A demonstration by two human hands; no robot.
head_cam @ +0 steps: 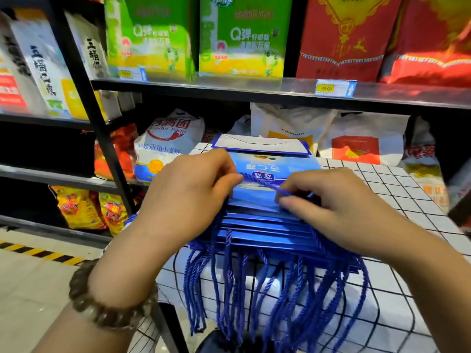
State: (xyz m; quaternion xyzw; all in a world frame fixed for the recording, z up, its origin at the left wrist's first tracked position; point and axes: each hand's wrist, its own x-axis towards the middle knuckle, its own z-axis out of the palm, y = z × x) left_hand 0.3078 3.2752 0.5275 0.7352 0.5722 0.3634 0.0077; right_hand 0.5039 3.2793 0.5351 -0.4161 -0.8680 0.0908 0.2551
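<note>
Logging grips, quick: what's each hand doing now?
Left hand: fingers curled, pinching the blue cord.
Right hand: pinching the same cord.

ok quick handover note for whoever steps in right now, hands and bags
Left hand pinches one end of the cord of the top bag; right hand pinches the other end.
The flat blue bags lie stacked on the checked table, other cords hanging over its near edge.
Done: bags stacked.
Left: probably lay this cord flat, then work down the stack.
</note>
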